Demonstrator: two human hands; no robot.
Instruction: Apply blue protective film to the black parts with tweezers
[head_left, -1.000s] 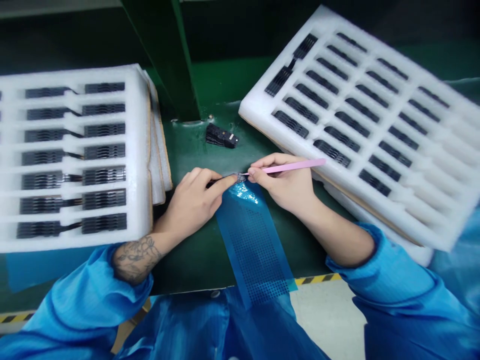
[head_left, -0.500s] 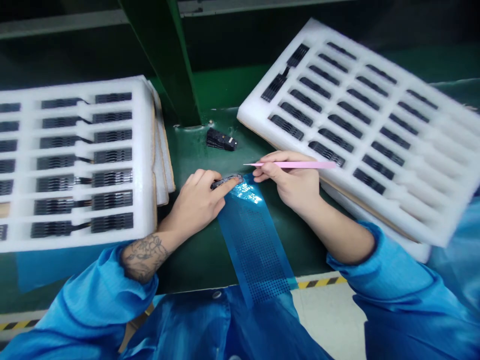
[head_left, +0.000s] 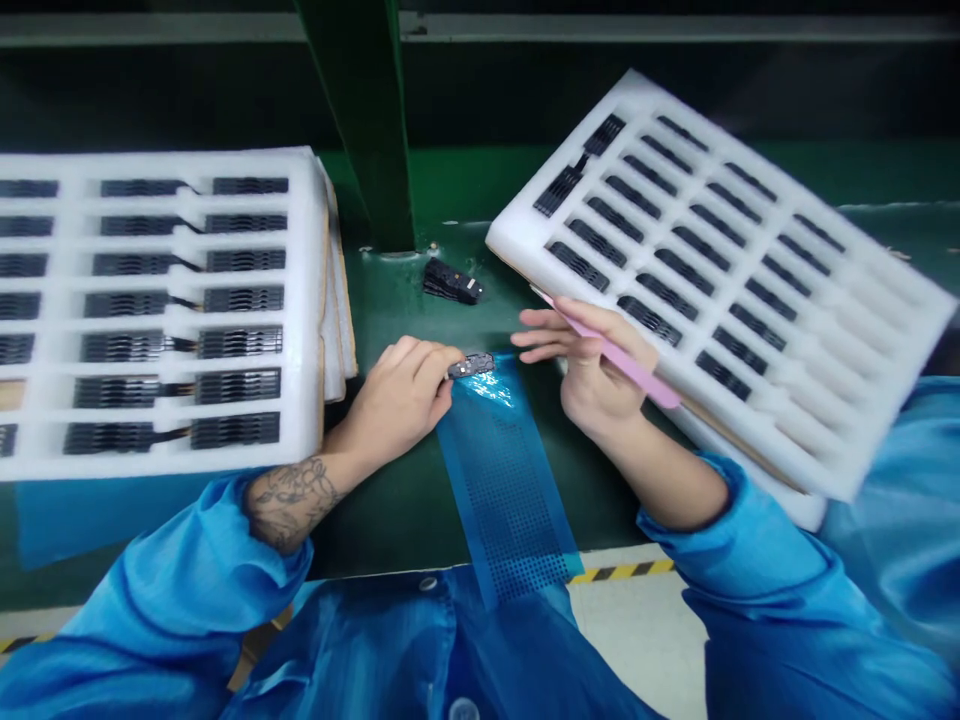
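Observation:
My left hand [head_left: 405, 392] pinches a small dark part [head_left: 471, 366] at the top end of a blue perforated film strip [head_left: 504, 480] lying on the green bench. My right hand [head_left: 592, 370] hovers just right of the part, fingers partly stretched out, with pink tweezers [head_left: 615, 356] held across the palm and pointing up-left. The tweezer tips are clear of the part.
A white foam tray [head_left: 300, 300] with rows of dark parts lies at the left on a stack. Another foam tray [head_left: 750, 290] sits tilted at the right. A small black part [head_left: 451, 281] rests near a green post [head_left: 367, 120]. The bench edge carries yellow-black tape [head_left: 622, 571].
The tweezers have drawn away from the part and swung from level to slanting across my right palm. My left hand has gone from pressing the part down to pinching it.

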